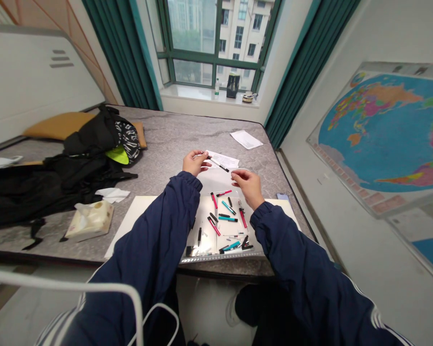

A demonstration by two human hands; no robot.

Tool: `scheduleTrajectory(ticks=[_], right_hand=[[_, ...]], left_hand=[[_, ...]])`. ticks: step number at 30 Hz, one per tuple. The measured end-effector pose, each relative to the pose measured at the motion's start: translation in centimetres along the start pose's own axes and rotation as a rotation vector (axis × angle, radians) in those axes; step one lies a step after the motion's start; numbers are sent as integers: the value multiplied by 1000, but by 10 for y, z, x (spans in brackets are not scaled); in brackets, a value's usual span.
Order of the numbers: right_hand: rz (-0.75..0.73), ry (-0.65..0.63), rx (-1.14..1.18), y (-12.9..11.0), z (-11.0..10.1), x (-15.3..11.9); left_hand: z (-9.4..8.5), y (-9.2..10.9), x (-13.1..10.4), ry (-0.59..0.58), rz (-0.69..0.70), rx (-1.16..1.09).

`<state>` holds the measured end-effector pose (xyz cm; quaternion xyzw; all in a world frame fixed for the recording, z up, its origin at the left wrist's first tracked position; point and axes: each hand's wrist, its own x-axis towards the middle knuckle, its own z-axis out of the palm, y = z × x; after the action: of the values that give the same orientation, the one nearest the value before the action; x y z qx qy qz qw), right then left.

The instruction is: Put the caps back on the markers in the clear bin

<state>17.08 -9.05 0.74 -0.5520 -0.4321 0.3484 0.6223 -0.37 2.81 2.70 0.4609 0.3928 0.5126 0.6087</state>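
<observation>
My left hand (196, 163) pinches one end of a white pen with a black tip (219, 164), held slanting above the printed paper. To its right, my right hand (248, 185) has its thumb and fingertips pressed together near the pen's black end, apart from it; anything between them is too small to make out. Below both hands lies a clear plastic sheet or tray (206, 234) with scattered pink pens (242, 218), teal pens (228, 219), black caps (199, 236) and small thin parts.
On the left are a tissue pack (90, 220), a crumpled tissue (113, 194) and a black backpack (50, 185). A white paper (246, 139) lies at the back right. A white cable (93, 287) crosses the lower left.
</observation>
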Motion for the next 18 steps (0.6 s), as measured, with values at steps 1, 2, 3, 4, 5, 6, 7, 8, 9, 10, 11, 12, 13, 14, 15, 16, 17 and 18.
scheduleTrajectory(ticks=[1,2,3,4,5,6,7,8,9,10,11,12,13,14,15,16,17,18], right_hand=[[2,-3,-2,0,0,0],[4,-6,-2,0,0,0],[5,-9,-1,0,0,0],[5,-12,0,0,0,0],[4,-15,1,1,0,0],[5,-18,0,1,0,0],[4,-20,-1,1,0,1],[3,-22,-3,2,0,1],[0,-25,-5,2,-1,1],[-4,-28,-6,2,-1,1],[-8,-30,-7,2,-1,1],[-12,-30,-9,2,-1,1],[-15,-29,-12,2,-1,1],[-17,-27,-15,2,-1,1],[-18,-25,-19,2,-1,1],[-20,-22,-21,2,-1,1],[-20,-18,-21,2,-1,1],[-19,-16,-18,2,0,1]], left_hand=[[0,0,0,-3,-6,0],[1,0,0,-3,-12,-1],[1,0,-1,-4,-18,-4],[1,0,-1,-6,-25,-9],[2,0,-1,-10,-32,-16],[2,1,-2,-14,-38,-25],[2,1,-2,-18,-45,-33],[2,1,-2,-23,-49,-41],[3,1,-3,-26,-53,-46],[3,1,-3,-28,-57,-47],[3,1,-3,-30,-58,-44],[3,2,-4,-32,-58,-39],[3,2,-4,-34,-55,-34],[3,2,-4,-35,-52,-30],[3,2,-4,-36,-50,-28],[3,2,-4,-37,-49,-25],[3,2,-5,-37,-50,-22],[3,3,-5,-39,-52,-17]])
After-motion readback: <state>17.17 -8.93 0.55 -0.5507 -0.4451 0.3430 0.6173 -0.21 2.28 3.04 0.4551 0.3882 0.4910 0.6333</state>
